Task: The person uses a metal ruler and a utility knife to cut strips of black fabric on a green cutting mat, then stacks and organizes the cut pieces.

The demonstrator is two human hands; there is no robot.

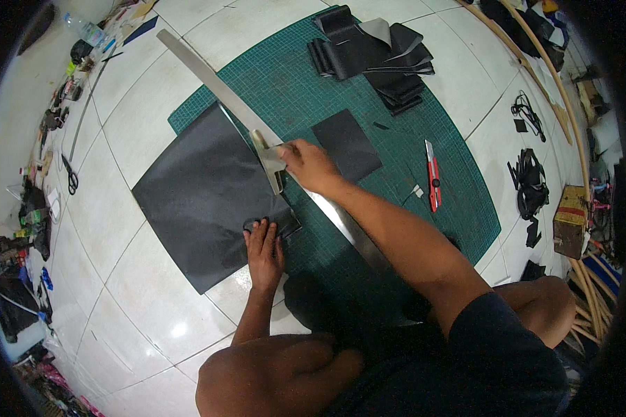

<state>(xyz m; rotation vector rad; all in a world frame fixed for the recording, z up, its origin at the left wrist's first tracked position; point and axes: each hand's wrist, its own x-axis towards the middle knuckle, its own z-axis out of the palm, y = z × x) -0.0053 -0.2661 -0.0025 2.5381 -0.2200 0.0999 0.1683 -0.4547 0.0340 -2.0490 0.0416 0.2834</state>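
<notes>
A large black sheet [195, 187], smooth like leatherette, lies partly on the green cutting mat [459, 201] and partly on the tiles. My left hand [263, 254] rests on its near corner, fingers stretched out; a small dark piece shows by the fingertips. A long metal ruler [212, 73] runs diagonally over the mat, from far left toward my lap. My right hand [309, 165] grips a shorter metal piece, like a square's head [266, 158], lying across the ruler at the sheet's right edge. The palm hides part of both.
A smaller black piece [348, 144] lies right of the ruler. Beyond it, folded black strips [368, 52] are heaped on the mat. A red box cutter [432, 177] with its blade out lies at the right. Scissors [69, 175] rest on the left tiles; a wooden box [570, 221] stands far right.
</notes>
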